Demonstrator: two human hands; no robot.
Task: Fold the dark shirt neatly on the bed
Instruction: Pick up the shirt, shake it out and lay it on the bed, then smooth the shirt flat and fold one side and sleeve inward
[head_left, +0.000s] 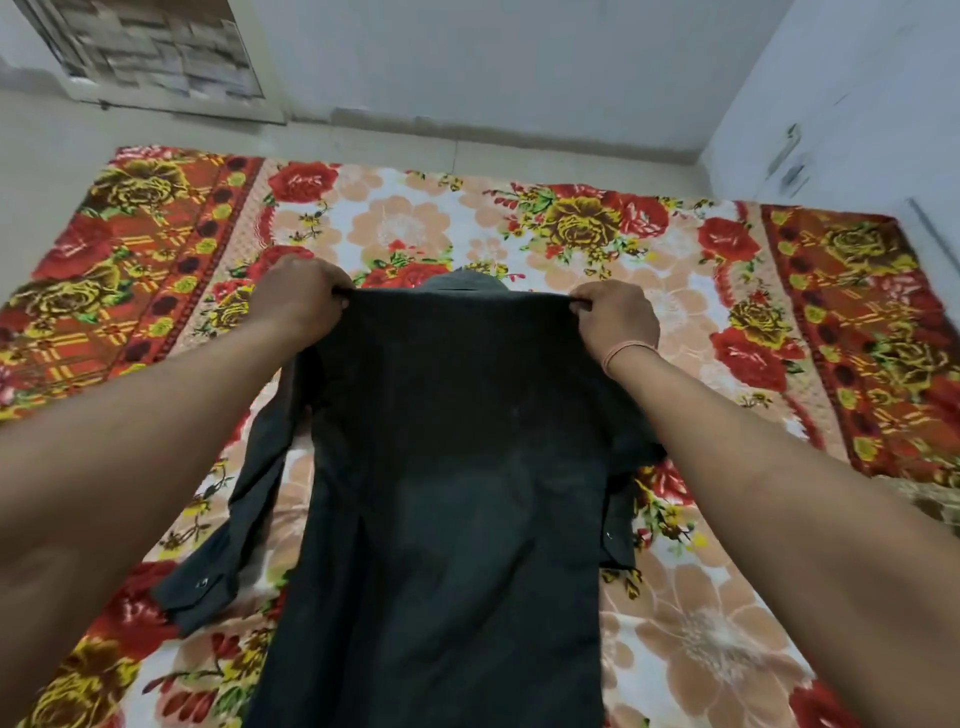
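The dark shirt lies back-up along the middle of the bed, its collar peeking out at the far end. My left hand pinches the shirt's far left shoulder corner. My right hand pinches the far right corner, a pale band on its wrist. The far edge is pulled taut between both hands and lifted slightly. One long sleeve with a buttoned cuff trails out to the left; the other sleeve is tucked along the right side.
The bed wears a floral blanket in red, yellow and peach. Beyond its far edge runs pale floor and a white wall. A white cabinet stands at the far right, a window frame at the far left.
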